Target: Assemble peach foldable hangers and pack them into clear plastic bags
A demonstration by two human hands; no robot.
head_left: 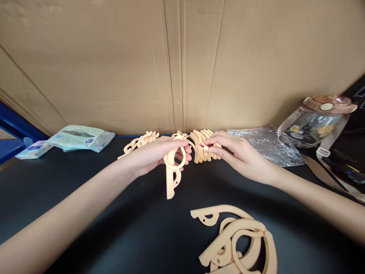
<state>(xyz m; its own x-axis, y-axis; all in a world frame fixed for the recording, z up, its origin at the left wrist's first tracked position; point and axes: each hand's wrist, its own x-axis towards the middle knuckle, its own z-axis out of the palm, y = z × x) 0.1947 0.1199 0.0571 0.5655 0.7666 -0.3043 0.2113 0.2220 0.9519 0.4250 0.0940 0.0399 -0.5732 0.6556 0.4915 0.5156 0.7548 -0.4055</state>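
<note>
My left hand is closed around a beige plastic folding-hanger part, which has a round ring and a straight arm pointing down. My right hand pinches a small beige plastic piece between thumb and fingers, just right of the left hand. How far that piece extends behind the fingers is hidden. Beyond the right fingertips lies a row of curved beige hanger arms. Behind the left wrist is a loose heap of smaller beige parts. Nearer to me, several folded beige hangers lie in an overlapping pile.
The black tabletop ends at a tall cardboard wall. At left lie a tissue packet and a smaller packet. To the right are crumpled clear plastic wrap and a strapped transparent bottle.
</note>
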